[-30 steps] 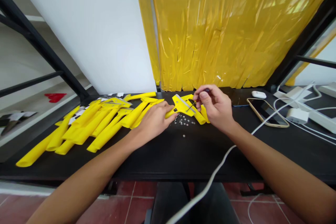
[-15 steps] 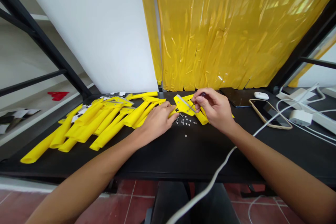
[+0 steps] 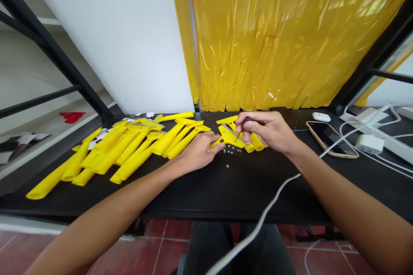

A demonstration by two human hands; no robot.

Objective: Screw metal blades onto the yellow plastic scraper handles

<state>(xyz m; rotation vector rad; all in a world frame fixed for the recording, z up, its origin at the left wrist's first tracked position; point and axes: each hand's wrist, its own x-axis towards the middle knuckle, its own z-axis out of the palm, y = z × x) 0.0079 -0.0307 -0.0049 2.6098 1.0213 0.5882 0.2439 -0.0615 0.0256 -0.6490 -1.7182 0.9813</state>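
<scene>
My left hand (image 3: 200, 149) is closed around the handle of a yellow scraper (image 3: 229, 136), whose wide head points right and carries a grey strip along its upper edge. My right hand (image 3: 270, 130) pinches a small screwdriver (image 3: 247, 119) with a dark handle. The thin shaft slants down to the scraper's head, its tip at or just above the surface; contact is too small to make out. Below the head lie several small nuts or screws (image 3: 229, 151) on the black table. Other yellow scrapers (image 3: 257, 142) lie partly hidden behind the right hand.
A pile of yellow scrapers (image 3: 129, 144) covers the left of the black table (image 3: 193, 193). On the right are a phone (image 3: 332, 137), a white earbud case (image 3: 321, 117) and chargers with cables. One white cable (image 3: 274, 202) crosses under my right forearm. Yellow plastic curtains (image 3: 251, 51) hang behind.
The scraper in my left hand has shifted slightly right and down, and its head has turned a little. My right hand has moved a little right with the screwdriver.
</scene>
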